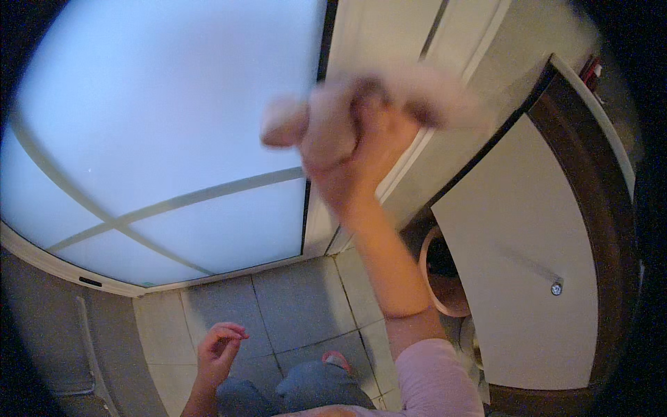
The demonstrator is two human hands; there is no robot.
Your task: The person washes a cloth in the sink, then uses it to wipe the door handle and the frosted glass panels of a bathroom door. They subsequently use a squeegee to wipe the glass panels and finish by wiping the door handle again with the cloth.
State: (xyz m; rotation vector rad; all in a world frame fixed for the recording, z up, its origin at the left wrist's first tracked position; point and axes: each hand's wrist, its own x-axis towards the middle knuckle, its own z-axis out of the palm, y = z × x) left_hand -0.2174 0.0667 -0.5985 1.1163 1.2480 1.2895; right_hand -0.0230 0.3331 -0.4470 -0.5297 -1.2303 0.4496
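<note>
Certainly makes out, below and to the right of the right hand's fingers, a round-rimmed pinkish container [451, 295], just beside the forearm, with something dark inside, too dim to identify. Farther right of those fingers, shows a cabinet with a white panel [528, 229], dark brown edging and a small shiny knob [556, 287]; cannot tell its contents. Grips in the right hand [365, 149] a bunched, pale pinkish-grey cloth [330, 128], with fingers clenched around it but too blurred to trace one by one. Bulges out as a rounded lump to the left of the fingers and as a smeared fold to their right. Overlaps in view a frosted glass door [174, 104], to the left of and behind the fingers, and its white frame [361, 35]; cannot tell any contact with either. Reaches far forward and up with the right arm, nearly straight, leaning a little left from the pale pink sleeve [438, 372]. Holds the left hand [221, 347] low, well apart from the cloth, with fingers loosely bent, released and pointing right, over grey floor tiles [299, 313].
</note>
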